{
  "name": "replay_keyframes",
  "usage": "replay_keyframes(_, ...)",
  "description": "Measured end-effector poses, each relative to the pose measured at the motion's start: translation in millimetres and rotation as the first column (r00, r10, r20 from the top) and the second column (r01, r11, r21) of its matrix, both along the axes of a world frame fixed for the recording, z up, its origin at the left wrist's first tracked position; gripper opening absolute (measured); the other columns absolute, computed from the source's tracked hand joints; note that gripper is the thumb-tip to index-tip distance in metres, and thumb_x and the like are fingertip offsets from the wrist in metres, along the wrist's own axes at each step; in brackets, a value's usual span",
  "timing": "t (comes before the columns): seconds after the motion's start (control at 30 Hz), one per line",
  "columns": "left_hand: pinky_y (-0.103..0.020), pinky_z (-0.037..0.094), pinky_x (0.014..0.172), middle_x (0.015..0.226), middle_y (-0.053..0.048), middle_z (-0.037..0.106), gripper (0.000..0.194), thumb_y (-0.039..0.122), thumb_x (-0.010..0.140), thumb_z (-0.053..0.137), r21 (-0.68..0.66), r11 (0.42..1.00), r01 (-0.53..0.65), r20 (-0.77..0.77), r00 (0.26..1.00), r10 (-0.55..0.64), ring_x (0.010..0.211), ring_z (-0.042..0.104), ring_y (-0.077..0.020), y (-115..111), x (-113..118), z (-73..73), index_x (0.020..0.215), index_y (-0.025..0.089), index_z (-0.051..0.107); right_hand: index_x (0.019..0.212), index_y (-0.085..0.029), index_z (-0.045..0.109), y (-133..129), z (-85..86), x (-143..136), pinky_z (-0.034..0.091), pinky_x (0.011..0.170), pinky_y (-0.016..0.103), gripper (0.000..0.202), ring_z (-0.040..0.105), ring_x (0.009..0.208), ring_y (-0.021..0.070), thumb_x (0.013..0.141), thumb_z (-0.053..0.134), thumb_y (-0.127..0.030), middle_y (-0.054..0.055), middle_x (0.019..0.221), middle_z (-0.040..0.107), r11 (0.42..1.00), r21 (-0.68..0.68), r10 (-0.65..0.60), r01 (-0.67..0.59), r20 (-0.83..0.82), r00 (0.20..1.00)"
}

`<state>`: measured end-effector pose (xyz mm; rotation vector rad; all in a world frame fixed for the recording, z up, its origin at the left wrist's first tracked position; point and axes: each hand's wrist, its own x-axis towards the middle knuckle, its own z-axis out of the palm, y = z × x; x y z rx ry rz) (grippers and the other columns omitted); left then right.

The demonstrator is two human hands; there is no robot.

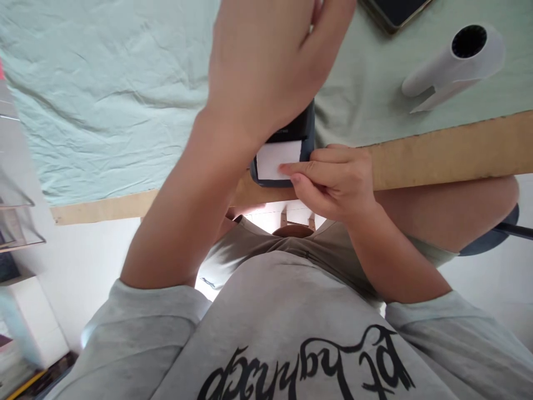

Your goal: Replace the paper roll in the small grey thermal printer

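Observation:
A dark device (308,145) lies at the table's front edge, with a white piece of paper (270,158) on its near part. From the right, my right hand (339,180) reaches in. Its index fingertip rests on the paper, the thumb is close below at the device's edge, and the other fingers are curled. My left hand (277,53) is large and near the camera, above the far part of the device, which it hides. Most of its fingers are cut off by the top edge of the view, so what it holds cannot be seen.
A pale green cloth (104,100) covers the table, with a brown board edge (449,153) along the front. At the right lies a partly unrolled white roll (441,69). A dark flat object (391,11) is at the top. Wire racks (16,222) stand at the left.

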<state>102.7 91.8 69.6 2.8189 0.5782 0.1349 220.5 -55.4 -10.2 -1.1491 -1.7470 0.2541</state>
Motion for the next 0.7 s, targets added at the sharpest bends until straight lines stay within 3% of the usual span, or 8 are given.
replay_keyframes(0.03,-0.064,0.036,0.11,0.104,-0.01,0.056,0.068,0.021,0.101,-0.009,0.034,0.959,-0.282,-0.127,0.95,0.284,0.126,0.062,-0.0376,-7,12,3.7,0.127,-0.002,0.05,0.088,-0.026,0.079,0,0.2,0,0.034,0.05,0.026,0.028,0.037,0.049,0.0083,0.1,0.053,-0.026,-0.005,0.051,0.043,1.0,-0.02,-0.008,0.009,0.018,1.0)
replay_keyframes(0.07,-0.055,0.042,0.109,0.108,-0.008,0.059,0.069,0.022,0.102,-0.005,0.092,0.903,-0.419,-0.207,0.879,0.429,0.129,0.06,-0.0334,-12,22,6.7,0.132,0.001,0.054,0.088,-0.026,0.079,0,0.5,-1,0.035,0.051,0.026,0.031,0.037,0.05,0.0087,0.101,0.051,-0.027,-0.004,0.051,0.043,0.999,-0.041,-0.014,0.015,0.042,0.999)
replay_keyframes(0.1,-0.05,0.046,0.106,0.117,-0.008,0.063,0.068,0.024,0.104,-0.001,0.109,0.882,-0.459,-0.215,0.855,0.471,0.127,0.062,-0.0305,-16,29,8.4,0.132,0.006,0.059,0.087,-0.027,0.08,-1,1.0,-1,0.036,0.052,0.026,0.033,0.037,0.05,0.0091,0.101,0.05,-0.027,-0.004,0.05,0.043,0.998,-0.058,-0.014,0.017,0.061,0.998)
replay_keyframes(0.17,-0.051,0.051,0.1,0.133,-0.005,0.066,0.054,0.036,0.111,0.015,0.042,0.88,-0.473,-0.242,0.85,0.469,0.126,0.062,-0.0311,-19,37,7.3,0.141,0.02,0.057,0.087,-0.028,0.08,-1,2.1,-1,0.036,0.052,0.027,0.034,0.037,0.05,0.0096,0.102,0.049,-0.027,-0.004,0.05,0.043,0.998,-0.069,-0.005,0.01,0.068,0.998)
replay_keyframes(0.2,-0.053,0.051,0.096,0.133,-0.005,0.067,0.048,0.038,0.11,0.023,0.051,0.848,-0.528,-0.302,0.801,0.517,0.125,0.063,-0.0326,-19,38,4.9,0.142,0.024,0.056,0.087,-0.028,0.08,-1,2.8,0,0.036,0.052,0.027,0.033,0.037,0.05,0.0096,0.101,0.049,-0.026,-0.004,0.05,0.043,0.998,-0.07,-0.001,0.005,0.06,0.998)
replay_keyframes(0.27,-0.055,0.051,0.088,0.132,-0.005,0.069,0.045,0.044,0.11,0.027,0.054,0.836,-0.545,-0.377,0.764,0.523,0.119,0.065,-0.0343,-18,39,-1.3,0.136,0.03,0.061,0.088,-0.028,0.079,-1,4.0,0,0.036,0.052,0.027,0.031,0.037,0.051,0.0097,0.1,0.051,-0.025,-0.004,0.051,0.043,0.997,-0.08,0.008,-0.004,0.043,0.999)
replay_keyframes(0.5,-0.051,0.043,0.069,0.108,-0.008,0.073,0.046,0.043,0.107,0.026,0.08,0.849,-0.523,-0.355,0.781,0.514,0.099,0.068,-0.0377,-23,39,-7.7,0.124,0.031,0.067,0.093,-0.024,0.076,1,5.3,4,0.035,0.053,0.027,0.021,0.04,0.052,0.0095,0.097,0.056,-0.021,-0.005,0.054,0.05,0.994,-0.084,0.069,-0.07,-0.017,0.997)
replay_keyframes(0.7,-0.053,0.042,0.068,0.108,-0.011,0.073,0.052,0.05,0.106,0.023,0.074,0.839,-0.539,-0.401,0.755,0.52,0.099,0.068,-0.0405,-22,41,-7.2,0.125,0.031,0.068,0.097,-0.025,0.075,3,6.4,8,0.038,0.055,0.027,0.016,0.045,0.053,0.0098,0.098,0.059,-0.024,-0.005,0.057,0.057,0.988,-0.106,0.109,-0.11,-0.01,0.994)
